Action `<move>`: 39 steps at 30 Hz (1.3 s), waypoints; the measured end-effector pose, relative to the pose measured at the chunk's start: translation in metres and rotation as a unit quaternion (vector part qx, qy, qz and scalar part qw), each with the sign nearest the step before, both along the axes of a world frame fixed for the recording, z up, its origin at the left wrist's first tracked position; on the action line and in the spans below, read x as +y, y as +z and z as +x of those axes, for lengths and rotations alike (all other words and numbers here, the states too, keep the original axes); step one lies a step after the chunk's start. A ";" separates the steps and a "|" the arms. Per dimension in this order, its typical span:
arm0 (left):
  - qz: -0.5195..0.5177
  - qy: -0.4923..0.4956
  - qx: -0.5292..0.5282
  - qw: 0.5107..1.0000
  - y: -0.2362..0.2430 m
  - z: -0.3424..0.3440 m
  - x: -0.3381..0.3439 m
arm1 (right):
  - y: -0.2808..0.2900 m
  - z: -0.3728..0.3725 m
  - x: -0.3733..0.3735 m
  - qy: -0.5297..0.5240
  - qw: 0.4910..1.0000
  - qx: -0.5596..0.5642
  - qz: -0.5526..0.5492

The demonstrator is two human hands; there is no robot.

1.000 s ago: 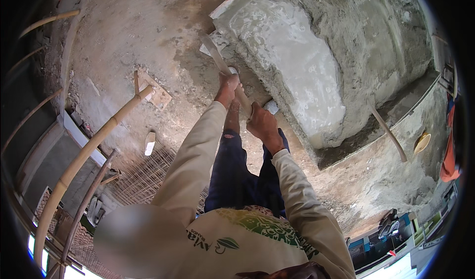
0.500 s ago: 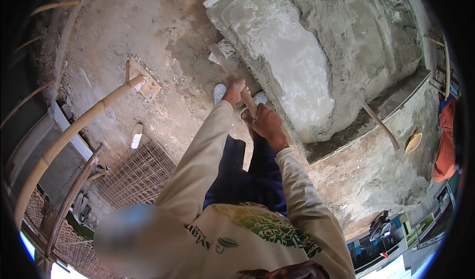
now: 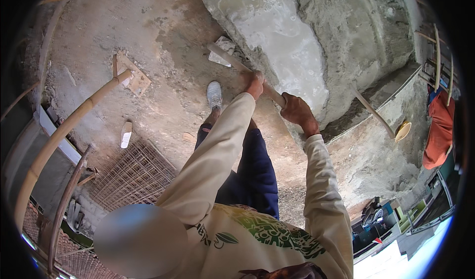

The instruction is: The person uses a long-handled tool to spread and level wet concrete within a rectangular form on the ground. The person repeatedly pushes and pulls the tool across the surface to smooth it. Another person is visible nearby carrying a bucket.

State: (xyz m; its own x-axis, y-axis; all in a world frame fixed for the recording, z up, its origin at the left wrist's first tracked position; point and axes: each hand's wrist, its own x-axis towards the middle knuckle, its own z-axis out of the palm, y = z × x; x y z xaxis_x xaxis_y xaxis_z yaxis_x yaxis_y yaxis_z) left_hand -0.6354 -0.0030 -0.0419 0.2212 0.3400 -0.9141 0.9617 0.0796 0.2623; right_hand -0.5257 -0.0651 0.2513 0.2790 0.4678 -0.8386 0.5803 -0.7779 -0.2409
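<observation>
A long wooden handle (image 3: 270, 91) runs diagonally across the middle of the head view, with my left hand (image 3: 254, 85) gripping it partway along and my right hand (image 3: 296, 112) closed round its lower right end. Its far end lies at a pale, rough flat piece (image 3: 222, 52); whether the two are joined I cannot tell. Just right of the handle spreads grey wet cement (image 3: 366, 29) with a smoother whitish patch (image 3: 284, 36). Below my hands are my dark-clad legs and a grey-white shoe (image 3: 214, 93).
Bamboo poles (image 3: 79, 114), a small board (image 3: 138, 81), a pale slipper (image 3: 126, 134) and woven mesh (image 3: 128, 175) are at left. At right, a wooden stick (image 3: 372, 111) leans on the cement bed's edge, near a yellow hard hat or bowl (image 3: 403, 131) and an orange cloth (image 3: 438, 130).
Both hands and the handle have swung to the right toward the cement, the handle now lying more slanted. The surroundings have shifted in view, and a shoe shows clearly left of my arm.
</observation>
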 end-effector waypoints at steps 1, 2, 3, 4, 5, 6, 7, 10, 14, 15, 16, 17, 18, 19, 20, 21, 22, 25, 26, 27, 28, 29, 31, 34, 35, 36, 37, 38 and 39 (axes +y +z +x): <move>-0.040 0.088 -0.008 0.995 0.014 0.003 -0.001 | 0.004 0.002 0.002 -0.001 1.000 0.000 -0.009; -0.100 0.243 -0.021 0.965 0.028 0.005 0.001 | 0.006 -0.001 0.000 0.019 1.000 -0.011 -0.012; -0.157 0.441 -0.031 0.883 0.042 0.004 0.007 | 0.005 -0.007 -0.001 0.039 0.999 -0.019 -0.009; -0.211 0.558 -0.020 0.803 0.062 0.008 0.007 | 0.005 -0.008 -0.006 0.054 0.998 -0.032 -0.012; -0.239 0.618 -0.008 0.749 0.075 0.003 0.012 | 0.007 -0.012 -0.004 0.068 0.996 -0.048 -0.016; -0.254 0.663 -0.004 0.705 0.078 -0.007 0.023 | 0.010 -0.019 0.006 0.087 0.994 -0.061 -0.011; -0.264 0.685 -0.003 0.679 0.080 -0.015 0.030 | 0.013 -0.024 0.016 0.105 0.992 -0.075 -0.009; -0.318 0.733 -0.014 0.601 0.085 -0.031 0.032 | 0.019 -0.020 0.036 0.199 0.975 -0.102 0.017; -0.360 0.748 -0.068 0.553 0.060 -0.087 0.030 | 0.007 -0.075 0.066 0.320 0.931 -0.176 0.018; -0.383 0.741 -0.054 0.549 0.058 -0.101 0.020 | 0.009 -0.093 0.064 0.322 0.927 -0.188 0.031; -0.400 0.733 -0.069 0.546 0.053 -0.121 0.022 | 0.015 -0.114 0.070 0.322 0.923 -0.201 0.054; -0.417 0.723 -0.091 0.543 0.047 -0.138 0.028 | 0.014 -0.131 0.075 0.306 0.928 -0.203 0.061; -0.432 0.713 -0.113 0.541 0.046 -0.153 0.036 | 0.011 -0.147 0.078 0.290 0.933 -0.204 0.069; -0.448 0.679 -0.132 0.566 0.055 -0.161 0.032 | 0.014 -0.158 0.076 0.290 0.934 -0.203 0.045; -0.469 0.671 -0.130 0.560 0.065 -0.170 0.030 | 0.019 -0.170 0.073 0.288 0.936 -0.203 0.024; -0.491 0.657 -0.129 0.557 0.077 -0.174 0.030 | 0.024 -0.178 0.068 0.260 0.945 -0.199 0.018; -0.511 0.643 -0.131 0.556 0.088 -0.182 0.036 | 0.037 -0.186 0.073 0.293 0.936 -0.193 -0.016; -0.488 0.650 -0.134 0.567 0.109 -0.214 0.064 | 0.088 -0.195 0.090 0.274 0.945 -0.180 0.020; -0.495 0.678 -0.105 0.533 0.123 -0.213 0.066 | 0.105 -0.184 0.086 0.266 0.952 -0.149 0.010; -0.476 0.683 -0.098 0.546 0.137 -0.207 0.070 | 0.123 -0.174 0.083 0.256 0.959 -0.118 0.002; -0.452 0.688 -0.090 0.560 0.149 -0.205 0.076 | 0.146 -0.160 0.078 0.241 0.964 -0.114 0.011; -0.425 0.697 -0.083 0.571 0.171 -0.196 0.075 | 0.176 -0.141 0.068 0.226 0.968 -0.107 0.017; -0.373 0.709 -0.082 0.593 0.213 -0.174 0.077 | 0.215 -0.112 0.031 0.197 0.973 -0.108 0.060; -0.371 0.726 -0.150 0.558 0.176 -0.181 0.096 | 0.266 -0.080 -0.039 0.194 0.956 -0.164 0.144; -0.389 0.731 -0.111 0.550 0.188 -0.165 0.071 | 0.279 -0.071 -0.065 0.187 0.955 -0.178 0.146; -0.406 0.713 -0.136 0.555 0.202 -0.154 0.046 | 0.290 -0.064 -0.099 0.153 0.965 -0.168 0.133; -0.421 0.691 -0.171 0.562 0.213 -0.138 0.026 | 0.295 -0.055 -0.134 0.118 0.971 -0.163 0.130; -0.435 0.668 -0.204 0.569 0.224 -0.122 0.005 | 0.295 -0.050 -0.171 0.085 0.977 -0.153 0.125; -0.406 0.646 -0.210 0.612 0.235 -0.101 -0.021 | 0.294 -0.049 -0.209 0.050 0.982 -0.137 0.117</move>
